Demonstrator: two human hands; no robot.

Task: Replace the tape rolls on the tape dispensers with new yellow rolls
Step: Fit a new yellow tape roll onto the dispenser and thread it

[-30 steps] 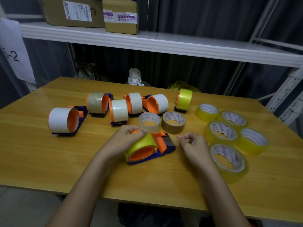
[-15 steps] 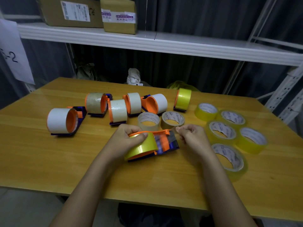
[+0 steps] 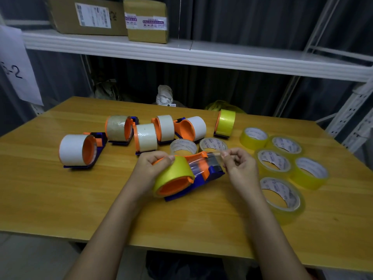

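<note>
Wooden table [image 3: 60, 199], left hand [image 3: 150, 168] curled round yellow roll [image 3: 173, 174] mounted on blue-and-orange dispenser [image 3: 203, 176] at table centre, right hand [image 3: 239, 166] pinching clear tape end [image 3: 214, 156] drawn across dispenser front, five spare yellow rolls [image 3: 282, 180] just right, six further dispensers [image 3: 145, 136] behind.

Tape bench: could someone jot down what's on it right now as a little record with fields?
Left hand: left hand grips the yellow roll on the near dispenser
Right hand: right hand pinches the clear tape end pulled across it
Dispensers behind: five with white or brownish rolls, one already yellow
Loose yellow rolls: five, flat at right
Removed rolls: two, flat
Surface: wooden table
</note>
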